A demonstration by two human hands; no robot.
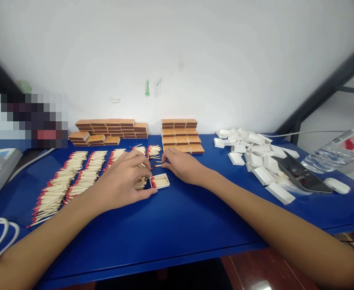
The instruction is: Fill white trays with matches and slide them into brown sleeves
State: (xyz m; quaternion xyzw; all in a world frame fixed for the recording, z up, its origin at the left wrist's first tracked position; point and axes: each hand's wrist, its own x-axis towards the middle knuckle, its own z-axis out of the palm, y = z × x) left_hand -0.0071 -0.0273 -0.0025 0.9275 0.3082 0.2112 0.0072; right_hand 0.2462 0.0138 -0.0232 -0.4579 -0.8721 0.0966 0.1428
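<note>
A small white matchbox tray [164,185], partly filled with red-tipped matches, lies on the blue table. My left hand [125,177] curves around its left end, thumb at the near corner and a finger at the far one. Just beyond the tray, my right hand [181,166] pinches a match [158,166], its red head pointing left. Rows of loose matches [82,179] spread to the left, partly covered by my left hand and forearm. More matches [153,151] lie in a small pile behind the tray.
Orange matchboxes are stacked against the wall, in a left stack [113,128] and a stepped right stack [181,137]. White empty trays [257,155] are heaped at right, beside a phone [304,173], a white earbud case [337,185] and a water bottle [340,147]. White cables [1,225] lie at left.
</note>
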